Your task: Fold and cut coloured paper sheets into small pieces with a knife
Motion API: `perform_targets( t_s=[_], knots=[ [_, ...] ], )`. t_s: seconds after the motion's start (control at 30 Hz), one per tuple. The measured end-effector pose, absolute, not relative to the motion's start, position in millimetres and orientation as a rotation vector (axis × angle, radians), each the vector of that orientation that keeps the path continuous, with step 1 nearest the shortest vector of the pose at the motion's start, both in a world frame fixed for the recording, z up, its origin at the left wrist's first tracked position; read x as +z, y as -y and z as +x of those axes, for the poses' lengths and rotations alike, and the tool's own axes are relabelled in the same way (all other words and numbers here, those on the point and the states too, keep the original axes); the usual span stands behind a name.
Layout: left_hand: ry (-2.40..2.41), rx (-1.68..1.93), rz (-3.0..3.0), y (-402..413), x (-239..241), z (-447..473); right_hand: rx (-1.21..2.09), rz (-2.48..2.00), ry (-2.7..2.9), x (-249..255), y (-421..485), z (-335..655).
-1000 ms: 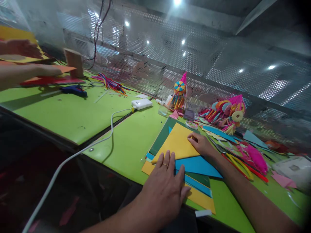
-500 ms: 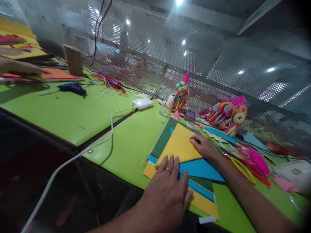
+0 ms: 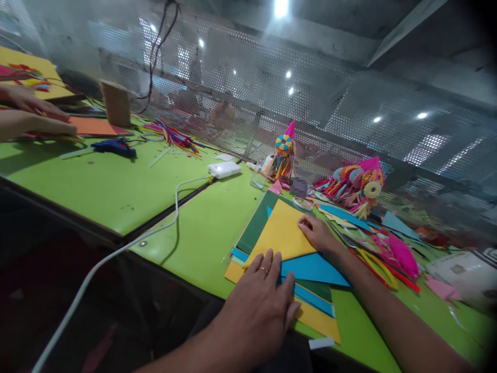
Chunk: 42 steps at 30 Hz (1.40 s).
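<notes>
A folded yellow paper sheet [image 3: 281, 233] lies on top of a stack of blue [image 3: 310, 268], dark green [image 3: 258, 221] and yellow sheets on the green table [image 3: 202, 228]. My left hand [image 3: 262, 303] lies flat on the near end of the stack, fingers stretched out, a ring on one finger. My right hand [image 3: 316, 234] rests on the yellow sheet's right edge, fingers curled and pressing the paper down.
A heap of coloured paper strips and scraps [image 3: 384, 243] lies right of the stack, with paper ornaments [image 3: 359, 184] and a small tasselled one [image 3: 283, 150] behind. A white adapter [image 3: 224, 169] and cable [image 3: 116, 248] cross the table. Another person's hands [image 3: 31, 116] work at far left near a blue glue gun [image 3: 112, 147]. A perforated screen backs the table.
My hands have barely moved on the paper stack. The other person's hands at far left have shifted over the orange sheet. The view has tilted slightly.
</notes>
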<state>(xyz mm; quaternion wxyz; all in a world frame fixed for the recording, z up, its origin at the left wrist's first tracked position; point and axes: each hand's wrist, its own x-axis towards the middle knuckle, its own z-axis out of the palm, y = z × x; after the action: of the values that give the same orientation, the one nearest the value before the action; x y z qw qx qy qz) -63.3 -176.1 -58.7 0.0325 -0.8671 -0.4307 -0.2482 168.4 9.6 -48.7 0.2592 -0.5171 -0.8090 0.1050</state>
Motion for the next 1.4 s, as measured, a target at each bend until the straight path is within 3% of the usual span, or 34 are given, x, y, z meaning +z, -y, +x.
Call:
perform_targets(
  t_s=[1.4],
  knots=[
    [1.345, -0.686, -2.708, 185.7, -60.5, -60.6, 0.26, -1.401, 2.231, -45.2, -7.7, 166.2]
  ],
)
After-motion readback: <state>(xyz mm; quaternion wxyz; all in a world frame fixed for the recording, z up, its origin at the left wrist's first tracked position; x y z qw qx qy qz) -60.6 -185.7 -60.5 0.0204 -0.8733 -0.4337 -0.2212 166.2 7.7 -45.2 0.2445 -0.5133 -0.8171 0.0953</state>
